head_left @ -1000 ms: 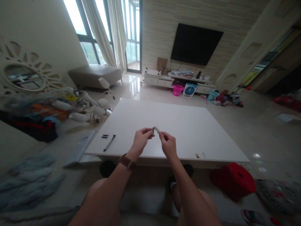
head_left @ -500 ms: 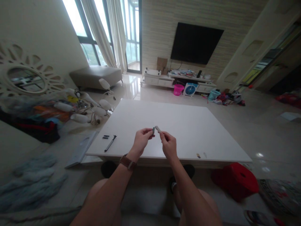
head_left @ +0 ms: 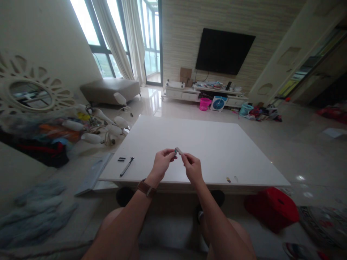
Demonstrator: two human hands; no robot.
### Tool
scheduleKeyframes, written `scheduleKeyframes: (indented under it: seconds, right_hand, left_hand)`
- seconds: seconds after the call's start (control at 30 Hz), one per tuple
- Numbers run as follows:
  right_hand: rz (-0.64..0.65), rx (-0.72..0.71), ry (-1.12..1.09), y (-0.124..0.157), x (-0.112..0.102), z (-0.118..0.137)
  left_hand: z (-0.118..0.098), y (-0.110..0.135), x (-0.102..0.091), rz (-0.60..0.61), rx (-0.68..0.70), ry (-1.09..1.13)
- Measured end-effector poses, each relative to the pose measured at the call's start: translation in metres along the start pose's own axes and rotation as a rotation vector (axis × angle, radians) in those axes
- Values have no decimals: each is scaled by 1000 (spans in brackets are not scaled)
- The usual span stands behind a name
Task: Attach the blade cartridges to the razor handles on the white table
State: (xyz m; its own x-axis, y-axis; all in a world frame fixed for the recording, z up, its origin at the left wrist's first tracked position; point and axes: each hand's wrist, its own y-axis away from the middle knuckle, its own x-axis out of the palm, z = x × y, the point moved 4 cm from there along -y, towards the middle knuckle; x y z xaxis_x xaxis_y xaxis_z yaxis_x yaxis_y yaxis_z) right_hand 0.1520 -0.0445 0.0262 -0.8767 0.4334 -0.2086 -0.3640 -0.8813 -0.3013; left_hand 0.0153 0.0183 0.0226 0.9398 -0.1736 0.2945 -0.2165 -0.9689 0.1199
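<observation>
Both of my hands are raised together over the near part of the white table (head_left: pixel 217 144). My left hand (head_left: pixel 162 161), with a brown watch strap on its wrist, pinches a small dark piece (head_left: pixel 175 153). My right hand (head_left: pixel 191 166) pinches a small pale stick-shaped piece (head_left: pixel 179 150). The two pieces meet end to end between my fingertips. I cannot make out what the pieces are.
A black pen-like tool (head_left: pixel 126 166) and two small dark bits (head_left: pixel 121 159) lie at the table's left edge. Two tiny items (head_left: pixel 231 179) rest near its front right edge. A red stool (head_left: pixel 272 213) stands on the floor at the right. A white lamp fixture (head_left: pixel 100 124) lies at the left.
My hands have closed the small gap, bringing the two pieces together. The view shifted slightly; nothing on the table moved.
</observation>
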Motion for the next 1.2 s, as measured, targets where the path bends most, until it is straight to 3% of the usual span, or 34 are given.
scheduleKeyframes:
  seconds: [0.1,0.27,0.4,0.53,0.67,0.8,0.93,1.07,1.2]
  right_hand:
    - [-83,12,10,-1,-5,0]
    - [56,-11,70,1,1,0]
    - [-33,-6,67,2,-2,2]
    - [62,-38,46,2,2,4]
    - [-39,-19,61,2,-2,2]
    - [27,-48,118,2,1,1]
    - [-48,-38,126,3,-2,2]
    - [8,-44,136,3,0,2]
    - [-29,-25,150,3,-2,1]
  left_hand:
    - [0,0,0,-10,-3,-10]
    - [-1,2,0,1,15,-17]
    - [-1,2,-1,-2,11,-14]
    - [-1,2,0,17,24,-12]
    - [-1,2,0,19,16,-11]
    - [-1,1,0,17,28,-7]
    - [0,1,0,5,8,5]
    - [0,1,-1,14,24,7]
    - [0,1,-1,16,25,8]
